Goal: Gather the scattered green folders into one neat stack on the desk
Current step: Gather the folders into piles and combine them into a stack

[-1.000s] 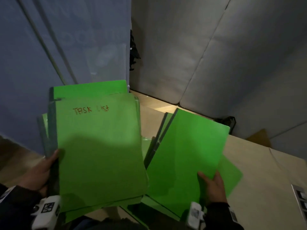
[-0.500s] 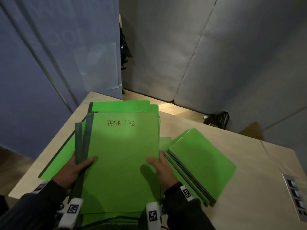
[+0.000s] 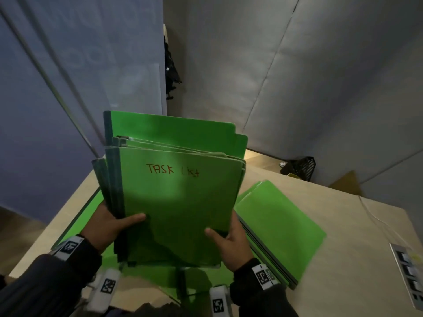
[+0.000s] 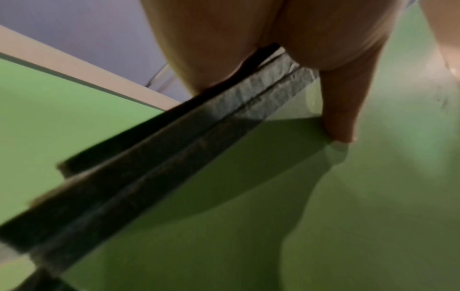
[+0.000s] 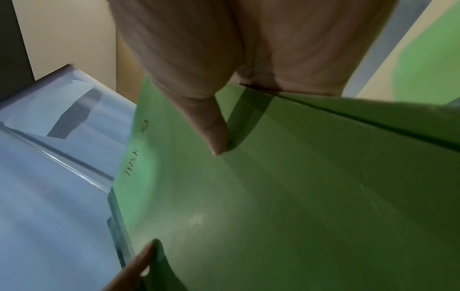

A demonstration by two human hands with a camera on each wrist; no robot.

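Bundle of green folders [image 3: 176, 202] centre frame, tilted up on end above the surface [image 3: 343, 259]. Left hand [image 3: 107, 223] clamps the dark spine side, thumb on the "TASK List" cover; right hand [image 3: 231, 241] grips the opposite edge. Second pile [image 3: 279, 225] lies flat, right of centre; another folder [image 3: 91, 209] lies lower left. Advice: tap bottom edges square on the surface, loosen grip slightly, spines together. Bundle's bottom edge in shadow; folder count unreadable; fingers behind hidden.

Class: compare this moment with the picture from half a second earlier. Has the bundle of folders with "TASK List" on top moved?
Yes. The bundle has tipped up off the desk, standing nearly upright between both hands; earlier it lay flat.
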